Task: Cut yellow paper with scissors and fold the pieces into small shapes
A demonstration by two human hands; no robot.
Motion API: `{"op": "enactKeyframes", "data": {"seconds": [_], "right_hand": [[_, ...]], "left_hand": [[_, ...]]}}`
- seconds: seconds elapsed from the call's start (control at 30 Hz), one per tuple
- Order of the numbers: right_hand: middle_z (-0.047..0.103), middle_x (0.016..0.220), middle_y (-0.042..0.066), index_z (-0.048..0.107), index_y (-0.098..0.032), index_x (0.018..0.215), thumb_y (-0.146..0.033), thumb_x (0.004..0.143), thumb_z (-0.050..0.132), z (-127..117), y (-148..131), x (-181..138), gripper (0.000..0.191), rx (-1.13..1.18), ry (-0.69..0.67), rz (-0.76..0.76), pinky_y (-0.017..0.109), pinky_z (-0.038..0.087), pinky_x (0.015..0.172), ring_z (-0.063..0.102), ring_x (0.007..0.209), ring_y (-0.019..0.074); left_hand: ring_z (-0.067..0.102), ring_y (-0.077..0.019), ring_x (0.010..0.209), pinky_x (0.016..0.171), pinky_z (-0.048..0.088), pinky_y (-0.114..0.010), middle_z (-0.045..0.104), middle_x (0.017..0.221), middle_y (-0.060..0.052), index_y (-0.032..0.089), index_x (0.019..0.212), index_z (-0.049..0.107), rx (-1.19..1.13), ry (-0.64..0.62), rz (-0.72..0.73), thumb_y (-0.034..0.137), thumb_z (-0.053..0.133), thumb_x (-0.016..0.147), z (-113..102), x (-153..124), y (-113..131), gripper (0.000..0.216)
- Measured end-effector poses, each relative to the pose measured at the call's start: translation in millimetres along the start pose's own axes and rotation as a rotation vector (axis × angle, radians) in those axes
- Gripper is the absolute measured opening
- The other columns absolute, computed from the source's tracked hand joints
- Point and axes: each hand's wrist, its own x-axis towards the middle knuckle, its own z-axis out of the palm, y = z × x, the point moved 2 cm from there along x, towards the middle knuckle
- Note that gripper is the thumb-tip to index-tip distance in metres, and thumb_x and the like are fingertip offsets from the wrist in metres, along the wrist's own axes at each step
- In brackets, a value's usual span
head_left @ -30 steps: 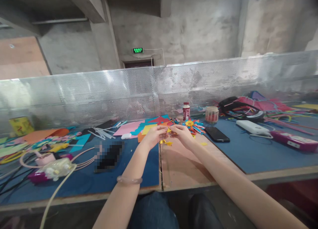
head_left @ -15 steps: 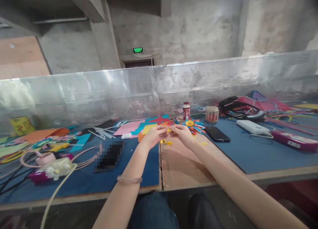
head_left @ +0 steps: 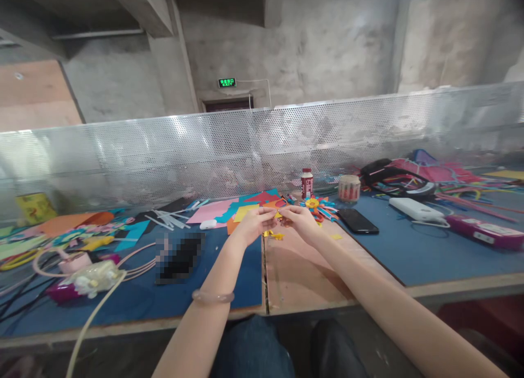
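Observation:
My left hand (head_left: 258,223) and my right hand (head_left: 298,218) meet fingertip to fingertip above the table's middle. Pinched between them is a small yellow piece (head_left: 278,214), mostly covered by the fingers; it looks like paper or felt. Both hands are closed on it. Just below lie several yellow strips or loops (head_left: 273,235). Behind my right hand is a flower with a yellow centre and blue and orange petals (head_left: 313,203). A yellow sheet (head_left: 244,212) rests among coloured sheets by my left hand.
A red-capped bottle (head_left: 307,183) and a striped jar (head_left: 349,188) stand at the back. A black phone (head_left: 358,221) lies right of my hands, a white power bank (head_left: 417,209) beyond it. Cables and a purple power strip (head_left: 63,292) occupy the left. A perforated metal screen (head_left: 221,154) closes off the rear.

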Motion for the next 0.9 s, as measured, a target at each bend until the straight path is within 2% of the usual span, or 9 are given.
{"op": "enactKeyframes", "data": {"seconds": [0.9], "right_hand": [[0.059, 0.061, 0.002, 0.063, -0.013, 0.071, -0.038, 0.063, 0.066, -1.6, 0.9, 0.9, 0.026, -0.014, 0.004, 0.009, 0.026, 0.041, 0.057, 0.053, 0.056, 0.0109]], "left_hand": [[0.06, -0.0112, 0.064, 0.07, 0.049, -0.027, 0.062, 0.073, -0.006, 0.009, 0.083, 0.061, 0.022, -0.019, 0.021, 0.013, 0.066, 0.067, 1.3, -0.8, 1.0, 0.018]]}}
